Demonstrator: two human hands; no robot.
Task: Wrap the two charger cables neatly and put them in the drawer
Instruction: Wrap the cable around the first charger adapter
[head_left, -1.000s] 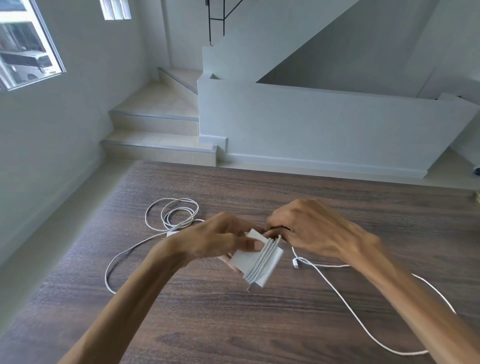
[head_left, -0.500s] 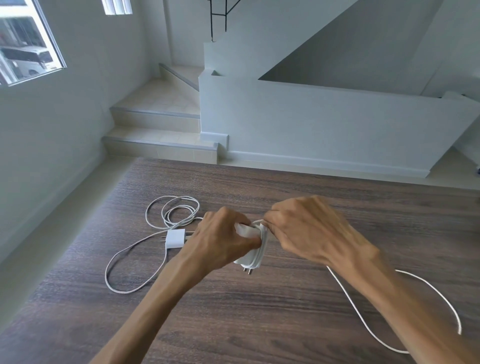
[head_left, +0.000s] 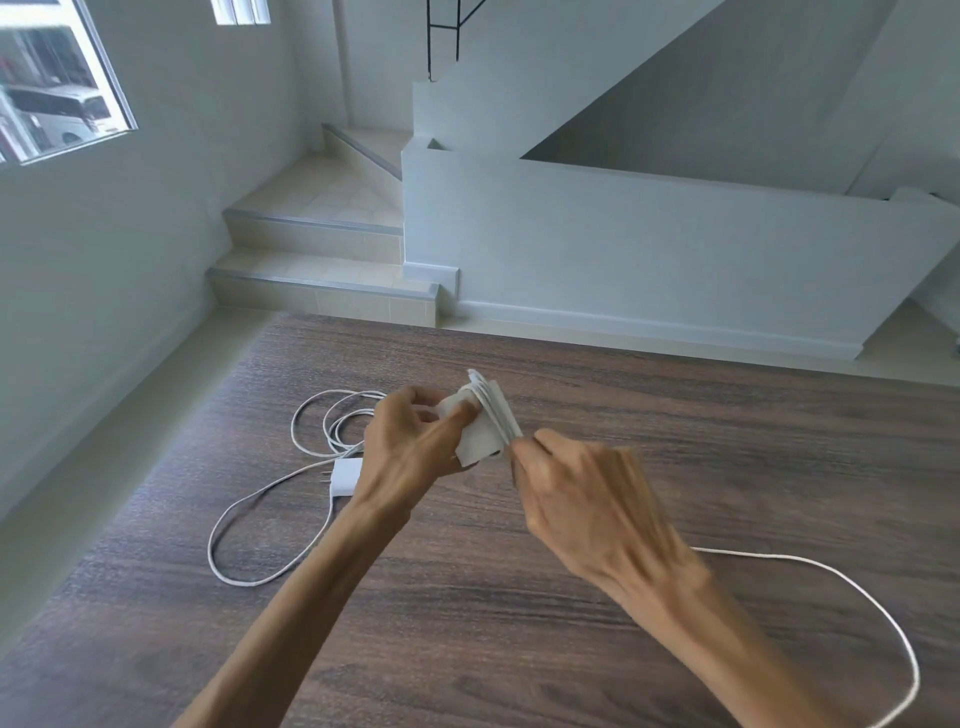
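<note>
Above the desk's (head_left: 675, 441) middle, left hand (head_left: 410, 452) grips the charger block (head_left: 480, 441); right hand (head_left: 582, 499) pinches its cable (head_left: 852, 587) at the wraps. Keep turns snug, side by side, feeding slack steadily

The left hand (head_left: 410, 447) is holding a charger block (head_left: 480, 434) above the table (head_left: 675, 426), the right hand (head_left: 582, 499) just right of it, seemingly pinching its cable (head_left: 841, 587). A second charger (head_left: 345, 475) is lying on the table, left of both hands, its cable (head_left: 260, 519) lying around it.
</note>
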